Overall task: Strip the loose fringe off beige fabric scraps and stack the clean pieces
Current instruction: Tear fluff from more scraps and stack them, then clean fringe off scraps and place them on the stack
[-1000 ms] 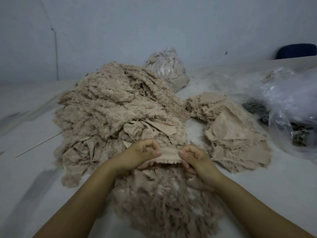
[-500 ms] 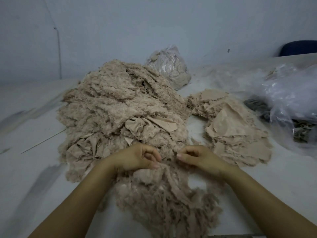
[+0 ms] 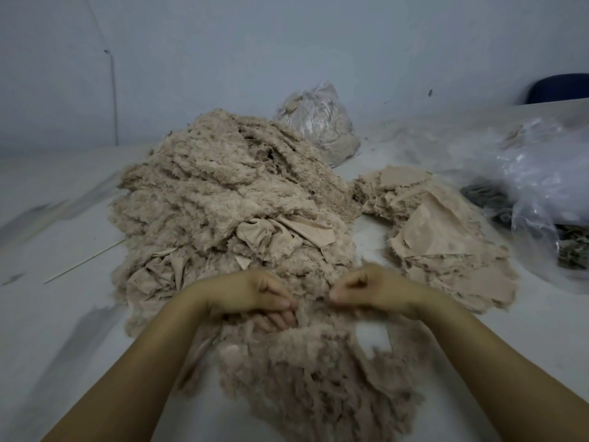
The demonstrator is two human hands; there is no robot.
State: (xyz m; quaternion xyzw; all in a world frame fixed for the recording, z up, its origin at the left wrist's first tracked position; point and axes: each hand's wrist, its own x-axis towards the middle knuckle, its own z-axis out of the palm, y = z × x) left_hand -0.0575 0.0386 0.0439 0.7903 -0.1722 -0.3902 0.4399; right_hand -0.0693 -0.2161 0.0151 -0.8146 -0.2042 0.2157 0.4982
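A big heap of fringed beige scraps [image 3: 223,193] fills the middle of the table. Flat clean beige pieces [image 3: 439,237] lie stacked to its right. In front of me spreads a low mound of loose fluffy fringe [image 3: 318,378]. My left hand [image 3: 255,295] and my right hand [image 3: 366,288] sit close together at the near edge of the heap, fingers curled. Each thumb presses against its fingers in the fluffy material of a fringed scrap [image 3: 310,301]. Blur hides what exactly lies between the fingertips.
A clear bag stuffed with beige fluff [image 3: 318,122] stands behind the heap. Crumpled clear plastic [image 3: 541,186] covers dark grey scraps [image 3: 487,196] at the right. A thin stick [image 3: 83,263] lies on the white table [image 3: 63,330] at the left. A blue chair back [image 3: 557,89] shows far right.
A second ago both hands held a beige strip stretched between them above the fringe. They have since dropped into the fluffy material and the flat strip is gone from sight.
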